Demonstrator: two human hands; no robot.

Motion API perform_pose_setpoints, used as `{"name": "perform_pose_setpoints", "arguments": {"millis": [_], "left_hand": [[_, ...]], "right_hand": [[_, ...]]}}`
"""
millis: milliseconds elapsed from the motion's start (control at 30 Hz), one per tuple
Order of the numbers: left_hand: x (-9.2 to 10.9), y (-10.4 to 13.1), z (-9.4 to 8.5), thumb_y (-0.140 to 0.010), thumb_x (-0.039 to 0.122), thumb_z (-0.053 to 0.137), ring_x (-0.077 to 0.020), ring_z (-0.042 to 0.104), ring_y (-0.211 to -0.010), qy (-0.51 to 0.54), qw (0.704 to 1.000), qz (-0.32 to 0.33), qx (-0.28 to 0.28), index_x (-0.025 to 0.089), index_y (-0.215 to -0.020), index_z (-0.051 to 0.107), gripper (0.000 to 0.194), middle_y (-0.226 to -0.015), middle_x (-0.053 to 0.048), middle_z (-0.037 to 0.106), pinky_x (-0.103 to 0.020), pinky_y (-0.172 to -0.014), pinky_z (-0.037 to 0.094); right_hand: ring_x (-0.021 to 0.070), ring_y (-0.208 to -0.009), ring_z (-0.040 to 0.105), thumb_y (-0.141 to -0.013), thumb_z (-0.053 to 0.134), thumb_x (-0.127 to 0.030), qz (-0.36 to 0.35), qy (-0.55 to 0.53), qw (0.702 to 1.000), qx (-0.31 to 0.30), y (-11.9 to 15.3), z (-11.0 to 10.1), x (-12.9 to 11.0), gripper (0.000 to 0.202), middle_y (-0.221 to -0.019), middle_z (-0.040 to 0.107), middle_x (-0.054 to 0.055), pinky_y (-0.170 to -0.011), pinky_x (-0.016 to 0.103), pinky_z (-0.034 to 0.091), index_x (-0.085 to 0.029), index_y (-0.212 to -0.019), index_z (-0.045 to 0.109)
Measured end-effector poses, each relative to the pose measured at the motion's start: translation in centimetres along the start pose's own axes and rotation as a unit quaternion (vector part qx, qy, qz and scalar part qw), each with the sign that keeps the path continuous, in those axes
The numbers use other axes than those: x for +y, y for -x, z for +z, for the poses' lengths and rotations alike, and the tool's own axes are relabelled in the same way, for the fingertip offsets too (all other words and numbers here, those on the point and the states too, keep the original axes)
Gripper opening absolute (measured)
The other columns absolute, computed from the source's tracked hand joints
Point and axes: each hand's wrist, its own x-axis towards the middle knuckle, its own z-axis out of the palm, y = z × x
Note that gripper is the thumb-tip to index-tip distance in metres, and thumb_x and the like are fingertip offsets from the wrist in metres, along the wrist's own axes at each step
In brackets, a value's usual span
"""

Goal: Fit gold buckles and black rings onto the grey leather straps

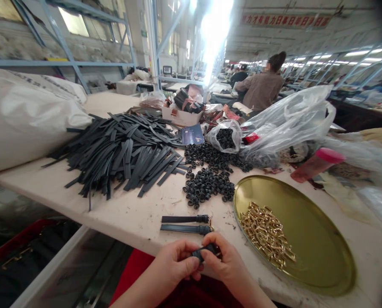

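Note:
Both hands meet at the table's front edge around a short black strap. My left hand pinches its left part between thumb and fingers. My right hand closes on the other end, where fingers hide most of it; whether a buckle is there I cannot tell. Just beyond the hands lie two black straps with gold buckles, an upper strap and a lower strap, side by side. Farther off is a heap of small black loops. Gold buckles are piled in a round gold tray to the right.
A big pile of loose black strips covers the left of the table, beside a white sack. Behind are a bag of loops, clear plastic and a pink-lidded container. A person sits beyond.

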Motion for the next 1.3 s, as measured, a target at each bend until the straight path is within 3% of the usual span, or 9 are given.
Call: {"name": "perform_pose_setpoints", "arguments": {"millis": [100, 233, 367, 467, 700, 833, 967, 1067, 1300], "left_hand": [[-0.2, 0.6, 0.2, -0.062, 0.026, 0.063, -0.009, 0.055, -0.055, 0.005, 0.999, -0.042, -0.001, 0.01, -0.087, 0.055, 0.031, -0.064, 0.001, 0.061, -0.021, -0.055, 0.039], [-1.1, 1.2, 0.8, -0.06, 0.022, 0.062, -0.0096, 0.056, -0.054, 0.01, 0.998, -0.06, 0.004, 0.011, -0.087, 0.055, 0.03, -0.068, 0.0, 0.062, -0.022, -0.056, 0.041], [-2.2, 1.8, 1.4, -0.064, 0.014, 0.053, -0.0131, 0.059, -0.062, -0.065, 0.998, -0.019, 0.002, 0.011, -0.087, 0.059, 0.025, -0.074, -0.002, 0.065, -0.024, -0.059, 0.044], [-2.4, 2.4, 1.7, -0.066, 0.009, 0.046, -0.0159, 0.061, -0.074, -0.15, 0.988, 0.034, 0.001, 0.014, -0.097, 0.06, 0.034, -0.083, -0.003, 0.067, -0.025, -0.067, 0.046], [-2.2, 3.3, 2.2, -0.073, 0.011, 0.041, -0.0171, 0.062, -0.084, -0.279, 0.958, 0.068, 0.013, 0.018, -0.111, 0.055, 0.041, -0.099, -0.005, 0.066, -0.025, -0.075, 0.045], [-2.2, 3.2, 2.1, -0.07, 0.012, 0.046, -0.0171, 0.062, -0.084, -0.32, 0.945, 0.07, 0.021, 0.02, -0.114, 0.052, 0.045, -0.093, -0.003, 0.068, -0.025, -0.076, 0.044], [-2.4, 2.9, 1.4, -0.071, 0.019, 0.045, -0.0149, 0.061, -0.064, -0.245, 0.969, -0.024, -0.012, 0.014, -0.093, 0.057, 0.026, -0.075, -0.003, 0.066, -0.022, -0.055, 0.044], [-2.5, 2.6, 1.1, -0.074, 0.027, 0.041, -0.0107, 0.053, -0.045, -0.249, 0.966, -0.07, -0.017, 0.014, -0.075, 0.054, 0.019, -0.06, -0.001, 0.061, -0.018, -0.042, 0.036], [-1.2, 2.3, 1.8, -0.077, 0.027, 0.034, -0.0107, 0.047, -0.044, -0.424, 0.905, 0.001, 0.015, 0.016, -0.065, 0.056, 0.027, -0.055, 0.0, 0.057, -0.019, -0.042, 0.031]], "right_hand": [[0.0118, -0.056, 0.049, -0.077, 0.05, -0.023, -0.012, 0.039, 0.998, -0.049, 0.7, -0.6, -0.7, 0.004, -0.06, 0.053, -0.004, -0.052, 0.021, 0.037, -0.02, -0.076, 0.053], [0.0129, -0.062, 0.052, -0.074, 0.052, -0.015, -0.091, 0.143, 0.983, -0.076, 1.9, -1.2, -1.4, 0.006, -0.067, 0.058, -0.001, -0.056, 0.022, 0.038, -0.019, -0.071, 0.055], [0.0143, -0.062, 0.054, -0.073, 0.052, -0.011, -0.13, 0.209, 0.965, -0.085, 3.0, -0.8, -1.3, 0.009, -0.067, 0.061, 0.001, -0.055, 0.022, 0.038, -0.018, -0.072, 0.057], [0.016, -0.063, 0.056, -0.075, 0.051, -0.011, -0.119, 0.244, 0.96, -0.068, 3.4, -0.2, -0.8, 0.01, -0.07, 0.063, 0.002, -0.056, 0.024, 0.038, -0.018, -0.075, 0.058], [0.0154, -0.068, 0.057, -0.073, 0.049, -0.011, -0.021, 0.1, 0.993, -0.065, 3.9, 0.1, -0.1, 0.017, -0.075, 0.064, 0.0, -0.061, 0.024, 0.041, -0.02, -0.084, 0.059], [0.015, -0.066, 0.055, -0.073, 0.05, -0.014, 0.008, 0.059, 0.996, -0.068, 4.4, -0.2, 0.0, 0.012, -0.071, 0.062, -0.001, -0.059, 0.023, 0.04, -0.02, -0.08, 0.058], [0.0154, -0.064, 0.054, -0.077, 0.049, -0.021, -0.009, 0.075, 0.997, -0.015, 5.0, 0.4, 0.2, 0.007, -0.069, 0.06, -0.001, -0.058, 0.024, 0.04, -0.019, -0.077, 0.055], [0.0163, -0.067, 0.055, -0.08, 0.047, -0.023, -0.039, 0.105, 0.994, 0.02, 5.1, 1.1, 0.6, 0.009, -0.071, 0.06, 0.001, -0.061, 0.026, 0.041, -0.019, -0.077, 0.055], [0.0142, -0.062, 0.054, -0.079, 0.047, -0.022, -0.053, 0.081, 0.994, 0.046, 4.6, 1.2, 1.3, 0.009, -0.066, 0.059, -0.001, -0.057, 0.023, 0.041, -0.02, -0.074, 0.054]]}}
